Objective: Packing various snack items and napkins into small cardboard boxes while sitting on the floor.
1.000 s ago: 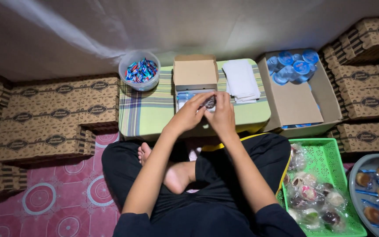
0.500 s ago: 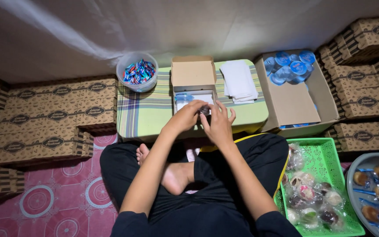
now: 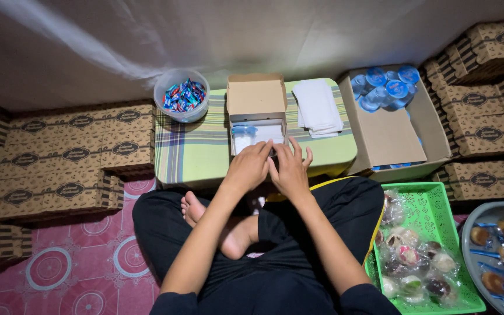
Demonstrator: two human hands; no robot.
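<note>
From the head camera, both hands meet at the near edge of a small open cardboard box (image 3: pixel 256 119) standing on a low table (image 3: pixel 199 153) with a plaid cloth. The left hand (image 3: pixel 247 169) and right hand (image 3: pixel 290 170) press together over a small dark item — too hidden to identify — and how tight each grip is cannot be told. Inside the box sits a clear plastic cup (image 3: pixel 244 136) beside white paper. Behind the box to the left stands a tub of wrapped candies (image 3: pixel 182 95); a stack of white napkins (image 3: pixel 317 106) lies just right of it. A green basket (image 3: pixel 433 219) of wrapped pastries rests by the person's right knee.
</note>
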